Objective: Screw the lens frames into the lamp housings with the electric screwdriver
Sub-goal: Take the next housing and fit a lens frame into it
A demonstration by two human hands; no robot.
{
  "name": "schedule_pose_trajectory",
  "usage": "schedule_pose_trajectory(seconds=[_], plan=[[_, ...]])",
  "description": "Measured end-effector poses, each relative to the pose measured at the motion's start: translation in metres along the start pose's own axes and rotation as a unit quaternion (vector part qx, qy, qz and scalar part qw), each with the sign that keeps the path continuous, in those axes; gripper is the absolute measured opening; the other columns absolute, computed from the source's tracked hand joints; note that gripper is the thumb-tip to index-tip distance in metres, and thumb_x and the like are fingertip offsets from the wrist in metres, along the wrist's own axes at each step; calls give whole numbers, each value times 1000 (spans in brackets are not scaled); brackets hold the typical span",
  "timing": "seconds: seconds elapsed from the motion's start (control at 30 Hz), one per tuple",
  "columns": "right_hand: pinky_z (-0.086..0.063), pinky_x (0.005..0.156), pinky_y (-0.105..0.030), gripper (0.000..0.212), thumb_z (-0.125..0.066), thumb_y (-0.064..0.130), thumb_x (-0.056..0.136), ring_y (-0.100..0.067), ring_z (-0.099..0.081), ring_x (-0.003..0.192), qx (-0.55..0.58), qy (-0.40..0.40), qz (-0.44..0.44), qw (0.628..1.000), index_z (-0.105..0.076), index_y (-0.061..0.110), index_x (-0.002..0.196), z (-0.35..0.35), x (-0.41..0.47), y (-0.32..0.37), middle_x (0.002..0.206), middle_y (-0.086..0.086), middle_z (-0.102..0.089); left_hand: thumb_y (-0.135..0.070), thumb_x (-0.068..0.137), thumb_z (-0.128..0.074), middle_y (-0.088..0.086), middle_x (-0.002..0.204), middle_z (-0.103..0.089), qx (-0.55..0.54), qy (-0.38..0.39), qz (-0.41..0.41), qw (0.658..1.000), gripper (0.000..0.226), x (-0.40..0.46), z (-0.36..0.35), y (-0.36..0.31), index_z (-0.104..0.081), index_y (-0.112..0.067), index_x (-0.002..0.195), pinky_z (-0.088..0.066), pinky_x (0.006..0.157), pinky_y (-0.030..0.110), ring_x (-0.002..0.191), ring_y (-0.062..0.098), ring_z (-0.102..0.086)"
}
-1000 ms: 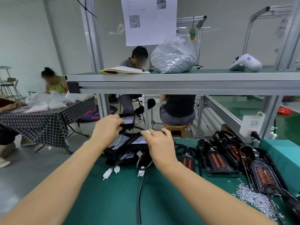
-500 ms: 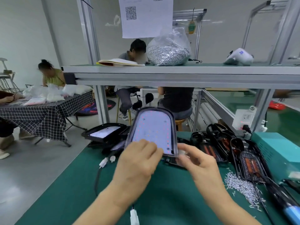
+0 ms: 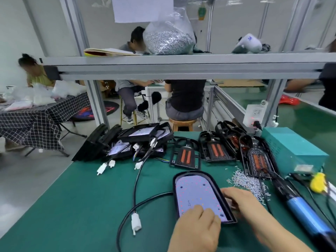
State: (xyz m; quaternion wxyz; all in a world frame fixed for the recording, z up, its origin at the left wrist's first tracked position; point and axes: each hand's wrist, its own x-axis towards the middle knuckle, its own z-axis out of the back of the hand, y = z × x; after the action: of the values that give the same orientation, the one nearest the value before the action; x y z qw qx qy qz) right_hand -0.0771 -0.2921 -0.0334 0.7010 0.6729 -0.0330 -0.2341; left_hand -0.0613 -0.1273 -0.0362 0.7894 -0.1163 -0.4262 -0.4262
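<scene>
Green matting covers the worktop [image 3: 87,206], on which a black lamp housing with a pale LED panel [image 3: 195,191] lies flat near its front edge. Left hand [image 3: 197,228] rests curled fingers on the housing's near end; right hand [image 3: 243,202] touches its right rim, grip unclear through blur. Blue-handled electric screwdriver [image 3: 307,215] lies to the right, beside loose silver screws [image 3: 247,182].

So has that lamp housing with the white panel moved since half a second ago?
Yes. The lamp housing, held up tilted before, now lies flat on the green mat, down and nearer the screw pile, both hands on it.
</scene>
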Motion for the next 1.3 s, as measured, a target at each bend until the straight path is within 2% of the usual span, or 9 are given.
schedule_pose_trajectory(seconds=[0.17, 0.33, 0.57, 0.73, 0.9, 0.97, 1.07, 1.2, 1.3], plan=[[-50, 91, -34, 11, -65, 14, 91, -17, -66, 92, -77, 7, 51, 996, -70, 13, 101, 1, 2, 4, 98, -1, -73, -2, 86, -28, -6, 49, -46, -8, 60, 17, 998, 54, -2, -6, -8, -65, -24, 53, -27, 39, 21, 43, 14, -42], [-39, 70, -30, 14, -60, 3, 87, -13, -51, 70, -170, 53, 91, 980, -72, 10, 85, -1, 0, 10, 73, 2, -64, -24, 62, -61, -11, 59, -58, -92, 108, -5, 990, 10, 2, 4, 0, -71, -27, 63, -37, 40, 19, 50, 10, -52], [-27, 58, -25, 25, -58, 7, 90, -9, -34, 61, -230, 105, 111, 961, -52, 13, 66, -3, 3, 20, 64, 1, -41, -65, 74, -39, -23, 111, -67, -177, 300, 20, 937, 47, 2, 12, 26, -72, -42, 99, -55, 76, 21, 96, 0, -66], [-29, 56, -26, 24, -55, 11, 90, -10, -36, 58, -303, 96, 135, 939, -50, 4, 67, -3, 11, 20, 61, 0, -43, -66, 83, -28, -16, 152, -28, -182, 364, 40, 912, 64, 7, 3, 21, -41, -40, 140, -26, 111, 30, 140, 11, -28], [-33, 51, -18, 36, -52, 14, 95, -3, -37, 51, -296, 99, 124, 942, -46, 16, 60, 0, 17, 20, 52, 11, -43, -64, 59, -53, -14, 110, -70, -182, 373, 76, 907, 53, 11, 5, 3, -74, -38, 99, -57, 72, 24, 93, 8, -69], [-31, 55, -24, 39, -50, 30, 98, -7, -34, 57, -318, 82, 126, 936, -42, 16, 63, 2, 25, 20, 61, 7, -40, -60, 66, -53, -15, 133, -55, -188, 354, 83, 912, 58, 7, 5, 4, -65, -39, 118, -48, 95, 24, 120, 8, -55], [-44, 54, -16, 27, -53, 32, 99, -10, -49, 60, -166, -15, 59, 984, -56, 16, 77, 4, 46, 27, 74, 0, -57, -56, 79, -45, -33, 139, -28, -321, 269, 182, 890, 54, -4, 2, 14, -50, -40, 130, -12, 111, 13, 136, -7, -23], [-58, 56, -25, 19, -62, 17, 96, -20, -60, 69, 71, -84, -50, 993, -52, 3, 104, 3, 82, 39, 85, -14, -60, -27, 71, -56, -25, 115, -56, -431, 140, 296, 841, 33, -5, 16, 40, -64, -35, 102, -27, 106, 13, 121, -7, -44], [-57, 73, -34, 30, -63, 10, 94, -29, -64, 88, 181, -107, -101, 972, -51, 1, 120, -1, 105, 47, 104, -23, -59, -18, 61, -51, -26, 123, -51, -404, 178, 258, 859, 60, -11, 19, 51, -54, -35, 119, -17, 112, 16, 131, -5, -31]])
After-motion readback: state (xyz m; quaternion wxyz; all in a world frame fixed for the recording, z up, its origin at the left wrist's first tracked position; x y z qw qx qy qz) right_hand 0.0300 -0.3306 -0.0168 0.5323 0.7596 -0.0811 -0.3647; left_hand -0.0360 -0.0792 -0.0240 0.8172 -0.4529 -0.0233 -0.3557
